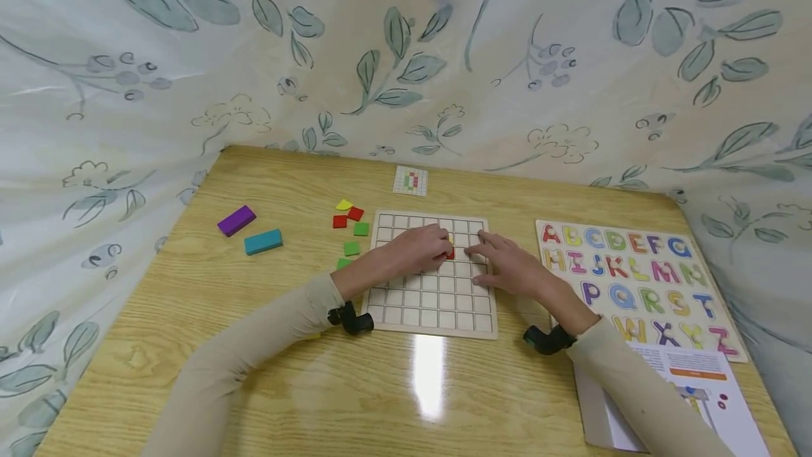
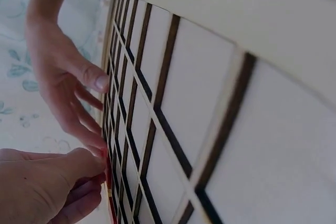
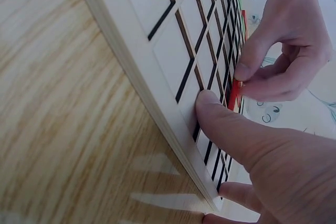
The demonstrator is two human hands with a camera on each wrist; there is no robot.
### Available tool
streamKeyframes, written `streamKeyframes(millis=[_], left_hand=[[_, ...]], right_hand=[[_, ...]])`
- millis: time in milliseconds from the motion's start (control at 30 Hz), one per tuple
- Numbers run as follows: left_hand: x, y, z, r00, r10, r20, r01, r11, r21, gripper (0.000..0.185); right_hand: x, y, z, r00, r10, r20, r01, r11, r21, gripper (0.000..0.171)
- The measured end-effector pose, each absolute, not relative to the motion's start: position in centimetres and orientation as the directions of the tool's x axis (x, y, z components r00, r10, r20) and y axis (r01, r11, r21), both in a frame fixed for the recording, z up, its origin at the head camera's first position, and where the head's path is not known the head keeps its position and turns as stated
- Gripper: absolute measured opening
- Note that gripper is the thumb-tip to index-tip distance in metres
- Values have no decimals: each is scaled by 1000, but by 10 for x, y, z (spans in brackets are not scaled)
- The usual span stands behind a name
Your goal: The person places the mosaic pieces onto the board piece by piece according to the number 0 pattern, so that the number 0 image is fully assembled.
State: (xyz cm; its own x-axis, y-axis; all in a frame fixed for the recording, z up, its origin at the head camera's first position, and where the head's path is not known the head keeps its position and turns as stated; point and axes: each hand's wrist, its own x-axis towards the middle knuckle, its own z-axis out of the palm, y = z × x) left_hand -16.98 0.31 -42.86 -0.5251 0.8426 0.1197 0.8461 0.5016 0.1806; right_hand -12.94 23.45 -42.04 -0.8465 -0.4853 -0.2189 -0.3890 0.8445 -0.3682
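A wooden grid board lies at the middle of the table. My left hand pinches a small red square tile between thumb and fingers and holds it against a cell in the board's upper middle. The right wrist view shows the red tile on edge in those fingertips. My right hand rests on the board just right of the tile, fingers relaxed, its thumb pressing the board. A bit of yellow shows behind the left fingers. In the left wrist view both hands meet at the board.
Loose red, yellow and green tiles lie left of the board. Further left are a purple block and a teal block. A pattern card lies behind the board. An alphabet puzzle and a printed sheet occupy the right.
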Motion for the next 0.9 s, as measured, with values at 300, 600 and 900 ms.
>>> streamKeyframes(millis=[300, 600, 900], left_hand=[[-148, -35, -410, -517, 837, 180, 856, 505, 113, 12], [-157, -144, -419, -725, 673, 147, 667, 632, 394, 28], [-174, -183, -429, -809, 575, 123, 558, 686, 467, 37]], right_hand=[[-116, 221, -420, -855, -464, -230, -360, 852, -379, 53], [-110, 221, -419, -851, -471, -231, -373, 853, -365, 54], [-108, 226, -421, -850, -486, -205, -391, 841, -374, 52]])
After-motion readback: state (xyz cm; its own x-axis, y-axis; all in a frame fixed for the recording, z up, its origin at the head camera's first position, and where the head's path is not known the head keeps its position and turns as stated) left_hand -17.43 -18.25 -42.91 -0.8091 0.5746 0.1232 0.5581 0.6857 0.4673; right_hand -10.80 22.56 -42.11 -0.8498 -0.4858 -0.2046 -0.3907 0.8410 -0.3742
